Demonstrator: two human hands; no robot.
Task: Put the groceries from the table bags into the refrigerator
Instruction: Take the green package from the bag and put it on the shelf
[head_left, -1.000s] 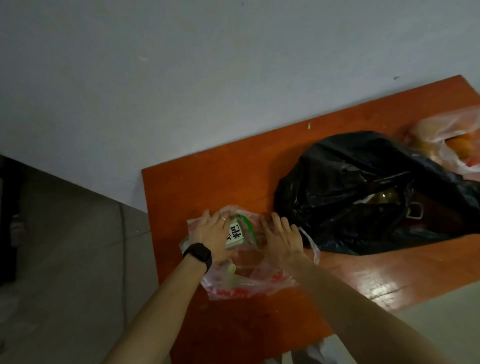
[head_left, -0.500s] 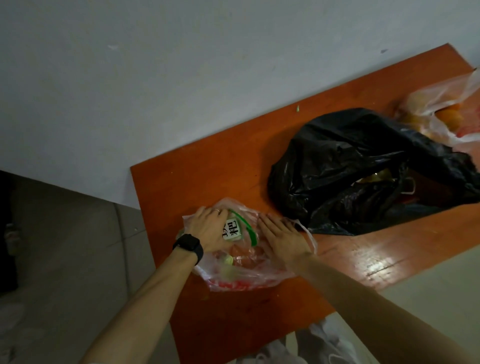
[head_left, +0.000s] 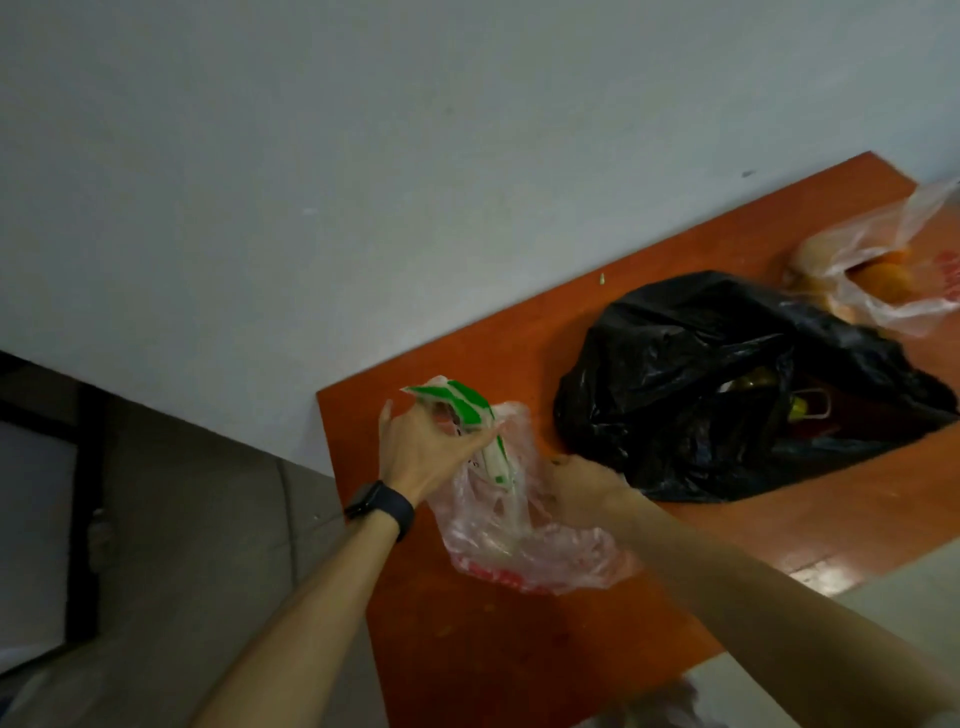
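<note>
Here: orange table (head_left: 519, 649) by wall (head_left: 415, 156); left hand (head_left: 421, 452) grips packet (head_left: 467, 402), right hand (head_left: 587, 486) unclear.

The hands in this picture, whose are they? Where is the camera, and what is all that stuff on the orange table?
There is no robot here. A person wears a camera on their head, so you look down at their own two arms. The left hand, with a dark watch on its wrist, grips a green-and-white packet at the top of a clear plastic bag. The right hand is at that bag's side; its fingers are too dark to make out. The bag lies on the orange table. Farther along lie a black bag, open, and another clear bag with orange fruit inside.
</note>
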